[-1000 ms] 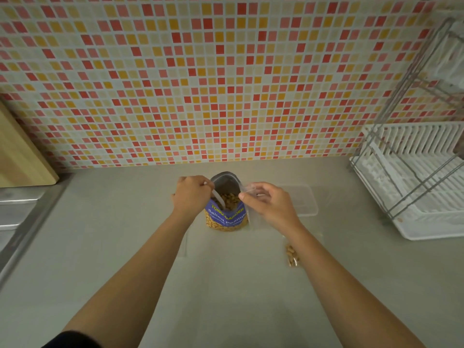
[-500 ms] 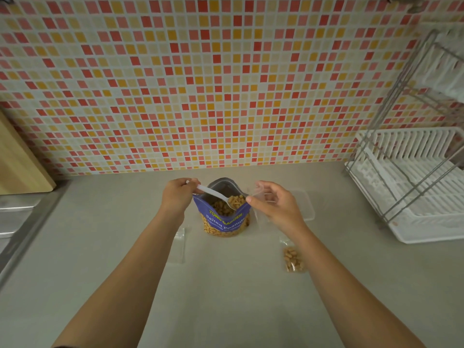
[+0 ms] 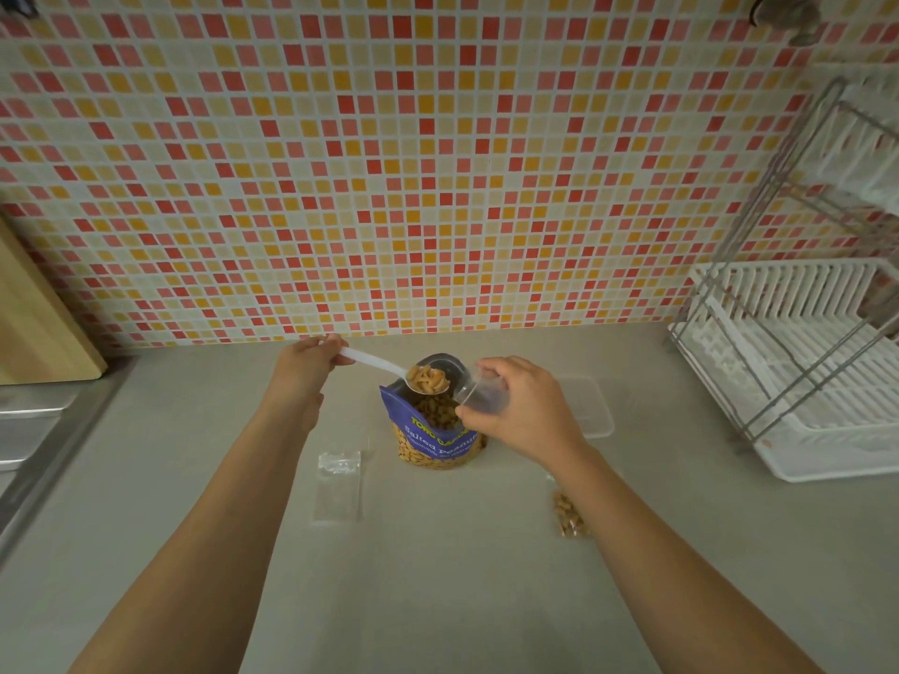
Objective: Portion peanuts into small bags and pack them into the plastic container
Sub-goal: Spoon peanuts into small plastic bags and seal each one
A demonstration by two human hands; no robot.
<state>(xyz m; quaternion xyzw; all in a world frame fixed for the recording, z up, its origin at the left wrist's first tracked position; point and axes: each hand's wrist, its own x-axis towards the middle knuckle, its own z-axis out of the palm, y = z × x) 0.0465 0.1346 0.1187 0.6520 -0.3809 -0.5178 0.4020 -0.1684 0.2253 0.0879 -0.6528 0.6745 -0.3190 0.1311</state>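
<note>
Red, orange and cream mosaic wall (image 3: 438, 163) beyond the fingers (image 3: 491, 371). Grey countertop (image 3: 438, 600) beneath them. White dish rack (image 3: 802, 381) well to their right; wooden board (image 3: 39, 323) and steel sink (image 3: 29, 420) to their left.

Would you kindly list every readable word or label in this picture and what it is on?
"Salted Peanuts": white letters on the blue peanut bag.
Yellow brand line above it: too blurred to read.
Small line beneath it: too small to read.
No other text visible.

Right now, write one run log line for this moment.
left hand: holds white plastic spoon of peanuts | right hand: holds small clear bag | blue peanut pouch: upright, open
</note>
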